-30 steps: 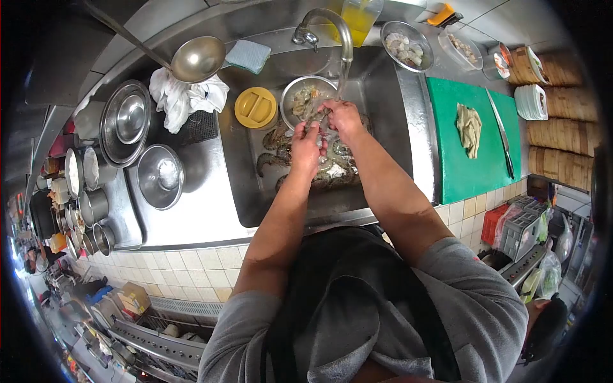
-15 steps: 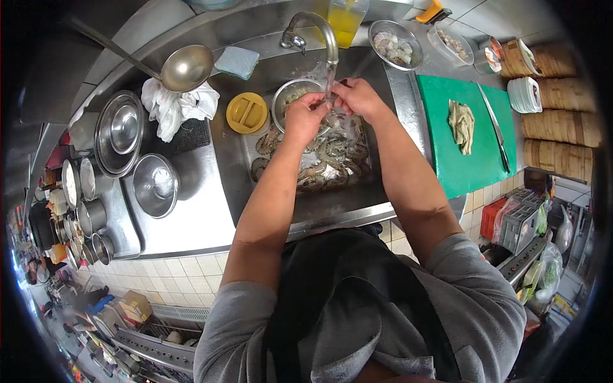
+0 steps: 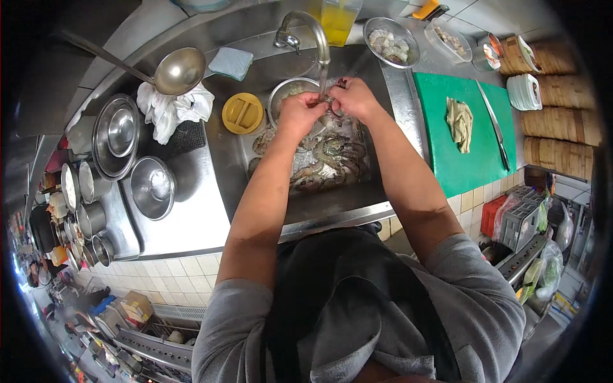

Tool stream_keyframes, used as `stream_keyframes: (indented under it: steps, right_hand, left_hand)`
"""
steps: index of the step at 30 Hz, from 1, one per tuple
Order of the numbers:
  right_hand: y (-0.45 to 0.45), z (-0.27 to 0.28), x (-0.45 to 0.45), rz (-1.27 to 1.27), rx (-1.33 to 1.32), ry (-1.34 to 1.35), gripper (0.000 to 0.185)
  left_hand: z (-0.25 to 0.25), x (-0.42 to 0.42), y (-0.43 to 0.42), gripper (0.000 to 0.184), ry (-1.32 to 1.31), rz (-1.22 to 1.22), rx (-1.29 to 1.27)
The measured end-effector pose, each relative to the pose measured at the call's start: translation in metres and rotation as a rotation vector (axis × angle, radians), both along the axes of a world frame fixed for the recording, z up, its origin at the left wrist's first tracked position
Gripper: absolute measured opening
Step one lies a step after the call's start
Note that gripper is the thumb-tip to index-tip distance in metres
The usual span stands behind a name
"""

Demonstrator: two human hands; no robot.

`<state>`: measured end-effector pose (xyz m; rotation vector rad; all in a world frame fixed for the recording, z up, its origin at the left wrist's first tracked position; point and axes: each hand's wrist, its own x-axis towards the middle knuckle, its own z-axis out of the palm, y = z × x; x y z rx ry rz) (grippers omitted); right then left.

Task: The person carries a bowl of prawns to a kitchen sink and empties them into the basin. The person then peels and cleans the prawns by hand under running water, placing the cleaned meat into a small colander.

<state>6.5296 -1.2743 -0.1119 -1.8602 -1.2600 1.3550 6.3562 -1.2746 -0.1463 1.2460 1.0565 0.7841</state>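
Observation:
Under the running faucet [image 3: 306, 29], my left hand [image 3: 301, 116] and my right hand [image 3: 353, 99] meet with fingers pinched around a shrimp, mostly hidden by the fingers. A dark piece shows at my right fingertips. Several unpeeled grey-brown shrimp [image 3: 325, 159] lie in the sink [image 3: 338, 207] below my hands. Behind my left hand sits a metal bowl [image 3: 276, 102], its contents largely covered. A round yellow lid or container [image 3: 242, 113] stands to its left in the sink.
On the right, a green cutting board [image 3: 447, 169] holds a cloth [image 3: 459, 125] and a knife [image 3: 495, 127]. A bowl of peeled shrimp [image 3: 391, 43] stands behind. Left are a ladle [image 3: 180, 71], a white cloth [image 3: 163, 115] and an empty metal bowl [image 3: 152, 187].
The view has shifted slightly. My hands have moved from in front of the bowl to its right side, close together under the water, with my right hand turned more inward.

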Motion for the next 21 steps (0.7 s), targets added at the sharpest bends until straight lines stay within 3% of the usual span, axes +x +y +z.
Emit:
stream_keyframes:
  steps: [2, 8, 11, 15, 21]
  right_hand:
    - [0.003, -0.001, -0.003, 0.010, 0.031, -0.141, 0.030]
    - [0.002, 0.006, -0.006, 0.079, -0.002, -0.376, 0.035]
    - [0.000, 0.012, -0.003, 0.255, 0.037, -0.423, 0.037]
    - [0.000, 0.009, -0.003, 0.073, -0.067, -0.246, 0.032]
    - [-0.008, 0.028, -0.004, 0.013, -0.089, 0.082, 0.022]
  left_hand:
    - [0.015, 0.001, -0.001, 0.024, 0.404, -0.068, 0.189]
    - [0.028, 0.009, -0.007, 0.029, 0.603, -0.113, 0.390]
    - [0.025, 0.012, -0.008, 0.025, 0.599, -0.117, 0.482]
    - [0.019, 0.010, -0.003, 0.024, 0.597, -0.130, 0.541]
    - [0.023, -0.005, 0.003, 0.020, 0.523, -0.124, 0.329]
